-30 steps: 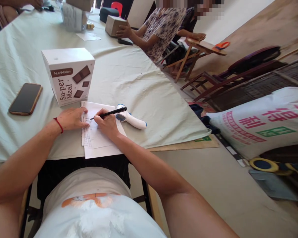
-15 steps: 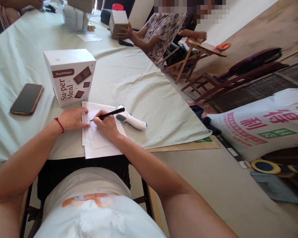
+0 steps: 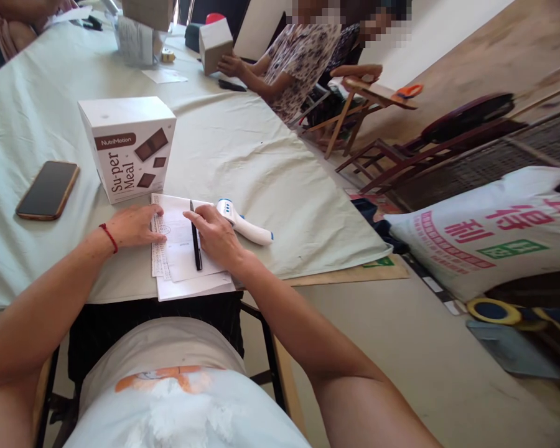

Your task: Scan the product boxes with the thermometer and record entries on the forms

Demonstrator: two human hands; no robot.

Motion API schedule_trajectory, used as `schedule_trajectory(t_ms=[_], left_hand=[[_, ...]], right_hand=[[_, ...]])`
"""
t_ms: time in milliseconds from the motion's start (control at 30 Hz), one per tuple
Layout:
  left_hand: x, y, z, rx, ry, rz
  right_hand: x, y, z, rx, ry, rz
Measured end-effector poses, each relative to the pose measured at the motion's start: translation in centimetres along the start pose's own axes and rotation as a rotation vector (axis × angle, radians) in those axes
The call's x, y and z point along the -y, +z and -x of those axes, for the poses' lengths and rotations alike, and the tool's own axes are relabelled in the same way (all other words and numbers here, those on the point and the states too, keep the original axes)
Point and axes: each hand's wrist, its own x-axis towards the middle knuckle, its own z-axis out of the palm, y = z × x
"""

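Note:
My left hand (image 3: 137, 225) lies flat at the left edge of a stack of written paper sheets (image 3: 175, 264), its thumb and fingers apart. Over the middle of those sheets is my right hand (image 3: 217, 233), palm down, with a finger or thumb crossing a black pen (image 3: 196, 249). The pen points away from me, its thick end towards my body. Close to the right hand's knuckles lies a white and blue infrared thermometer (image 3: 249, 231), its blue buttons showing. Behind the left hand stands a white "Su-per Meal" box (image 3: 140, 155).
A phone (image 3: 49, 190) lies on the cloth-covered table (image 3: 233, 143) at left. Across the table, another person's hands hold a carton (image 3: 216, 46); a clear bin (image 3: 137, 40) stands nearby. To the right are a wooden chair (image 3: 401, 152) and a large printed sack (image 3: 490, 230).
The pen has swung from slanting rightwards to pointing away from me. My right hand has shifted right and flattened. The thermometer has turned, showing buttons instead of its screen.

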Motion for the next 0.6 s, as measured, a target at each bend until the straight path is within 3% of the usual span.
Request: schedule_trajectory(t_ms=[133,400,467,600], left_hand=[[0.2,-0.1,0.2,-0.014,0.023,0.004],[0.3,-0.3,0.6,-0.074,0.039,0.042],[0.5,-0.8,1.0,-0.305,0.049,0.119],[2.1,-2.4,1.6,-1.206,-0.047,0.294]], right_hand=[[-0.3,-1.1,1.9,0.093,0.059,0.052],[2.1,-1.4,5.9,0.035,0.102,-0.059],[1.9,-1.2,6.1,0.018,0.117,-0.102],[1.6,-1.0,6.1,-0.003,0.141,-0.176]])
